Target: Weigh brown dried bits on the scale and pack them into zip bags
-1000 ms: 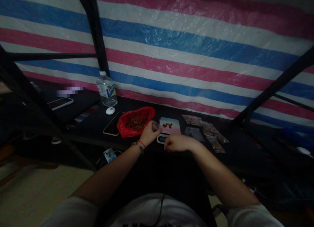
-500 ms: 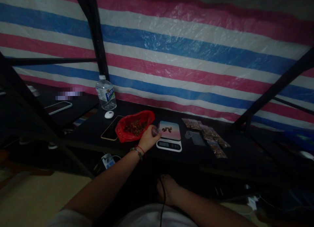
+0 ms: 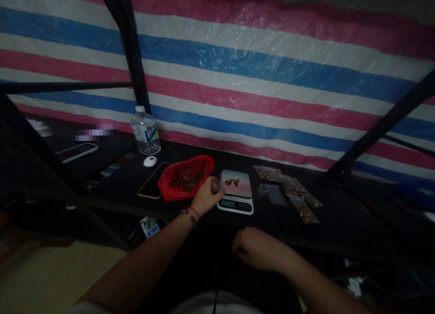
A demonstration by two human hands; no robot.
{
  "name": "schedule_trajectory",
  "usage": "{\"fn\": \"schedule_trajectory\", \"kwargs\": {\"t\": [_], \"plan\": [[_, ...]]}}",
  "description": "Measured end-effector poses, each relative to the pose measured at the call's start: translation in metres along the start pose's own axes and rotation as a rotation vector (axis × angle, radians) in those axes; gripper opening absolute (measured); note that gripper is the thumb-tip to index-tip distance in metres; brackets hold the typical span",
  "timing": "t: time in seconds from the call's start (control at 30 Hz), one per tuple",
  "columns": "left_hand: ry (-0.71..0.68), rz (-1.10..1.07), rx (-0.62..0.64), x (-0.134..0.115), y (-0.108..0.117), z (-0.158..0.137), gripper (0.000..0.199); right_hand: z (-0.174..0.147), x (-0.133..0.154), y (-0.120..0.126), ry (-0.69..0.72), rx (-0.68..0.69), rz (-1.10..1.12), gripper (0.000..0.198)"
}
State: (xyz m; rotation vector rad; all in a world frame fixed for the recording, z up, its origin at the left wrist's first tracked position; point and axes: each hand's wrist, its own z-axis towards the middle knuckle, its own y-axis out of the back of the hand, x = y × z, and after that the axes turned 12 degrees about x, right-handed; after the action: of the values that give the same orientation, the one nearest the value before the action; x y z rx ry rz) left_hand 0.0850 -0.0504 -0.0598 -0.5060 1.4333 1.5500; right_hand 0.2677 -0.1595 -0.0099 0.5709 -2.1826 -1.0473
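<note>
My left hand (image 3: 204,197) is closed on a small clear plastic item (image 3: 215,185), whose exact kind I cannot make out. It sits between a red plastic bag (image 3: 166,183) and a white digital scale (image 3: 246,207). Brown dried bits (image 3: 188,179) fill the open bag. A few dark pieces (image 3: 232,182) lie on the scale's pinkish-blue plate. Below the scale, before the table edge, is my right hand (image 3: 253,248), its fingers curled inward and what they hold, if anything, hidden. Right of the scale lie flat clear bags (image 3: 274,194) and several filled small bags (image 3: 294,186).
At the back left stands a clear plastic bottle (image 3: 147,135), with a white rounded case (image 3: 150,161) before it. A phone (image 3: 149,182) lies partly beside the red bag; another phone (image 3: 78,152) is farther left. Black metal posts (image 3: 134,55) frame the table before a striped sheet (image 3: 254,87).
My right hand has risen from near my lap towards the table edge, its fingers curled. My left hand has stayed beside the scale with the clear item. The view has shifted slightly.
</note>
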Motion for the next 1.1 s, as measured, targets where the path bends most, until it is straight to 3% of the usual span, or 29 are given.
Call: {"fn": "schedule_trajectory", "kwargs": {"t": [0.07, 0.17, 0.27, 0.33, 0.43, 0.53, 0.67, 0.83, 0.93, 1.1], "plan": [[-0.015, 0.001, 0.01, -0.001, 0.0, -0.001, 0.037, -0.01, -0.005, 0.032, 0.07, -0.24, 0.091, 0.025], [-0.062, 0.012, 0.028, -0.003, 0.001, -0.003, 0.04, 0.002, -0.014, 0.068, 0.118, -0.583, 0.174, 0.021], [-0.11, 0.009, 0.06, -0.005, 0.002, -0.007, 0.041, 0.032, -0.025, 0.085, 0.031, -0.723, 0.236, 0.021], [-0.121, 0.005, 0.064, -0.006, 0.002, -0.009, 0.041, 0.051, -0.03, 0.088, -0.034, -0.728, 0.229, 0.017], [-0.131, 0.003, 0.069, -0.007, 0.003, -0.009, 0.036, 0.065, -0.036, 0.087, -0.01, -0.684, 0.113, 0.008], [-0.154, 0.014, 0.066, -0.006, 0.003, -0.008, 0.037, 0.065, -0.047, 0.09, 0.034, -0.693, 0.123, 0.016], [-0.117, 0.026, 0.075, -0.004, 0.003, -0.007, 0.04, 0.059, -0.079, 0.102, -0.104, -0.765, 0.14, 0.023], [-0.1, -0.007, 0.079, -0.003, 0.003, -0.007, 0.038, 0.065, -0.115, 0.108, -0.206, -0.508, 0.047, 0.032], [-0.086, -0.021, 0.078, -0.005, 0.004, -0.007, 0.038, 0.068, -0.124, 0.108, -0.226, -0.471, 0.043, 0.036], [-0.05, -0.048, 0.088, -0.004, 0.004, -0.007, 0.037, 0.075, -0.127, 0.109, -0.15, -0.333, 0.086, 0.026]]}}
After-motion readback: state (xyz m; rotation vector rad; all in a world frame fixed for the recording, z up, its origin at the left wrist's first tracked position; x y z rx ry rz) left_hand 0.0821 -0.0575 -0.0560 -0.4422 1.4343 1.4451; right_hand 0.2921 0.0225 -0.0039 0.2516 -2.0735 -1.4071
